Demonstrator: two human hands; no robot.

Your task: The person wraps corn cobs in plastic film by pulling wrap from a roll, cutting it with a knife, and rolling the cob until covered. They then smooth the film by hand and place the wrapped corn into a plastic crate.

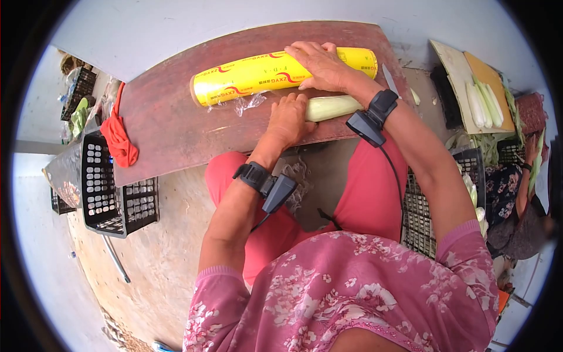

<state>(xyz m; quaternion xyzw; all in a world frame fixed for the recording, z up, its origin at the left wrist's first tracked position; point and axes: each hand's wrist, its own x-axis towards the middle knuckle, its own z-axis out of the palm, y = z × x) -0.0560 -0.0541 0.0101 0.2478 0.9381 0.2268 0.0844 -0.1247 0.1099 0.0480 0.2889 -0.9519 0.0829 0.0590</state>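
A yellow roll of cling film (234, 75) with red and black print lies across the reddish-brown board table (170, 141). My right hand (322, 69) spans the roll's right half, fingers over its far side and thumb by its near side. In front of the roll lies an ear of corn (334, 108) in pale green husk. My left hand (288, 119) is closed around its left end, fingertips partly hidden. A crumpled loose piece of clear film (249, 104) sticks out at the roll's near edge, left of my left hand.
A knife (389, 81) lies at the table's right edge, and a red cloth (120, 138) hangs over the left corner. Black crates (120, 202) stand left; another crate (419, 214) stands right. Pale ears (484, 105) lie on a board. Another person's arm (526, 176) shows far right.
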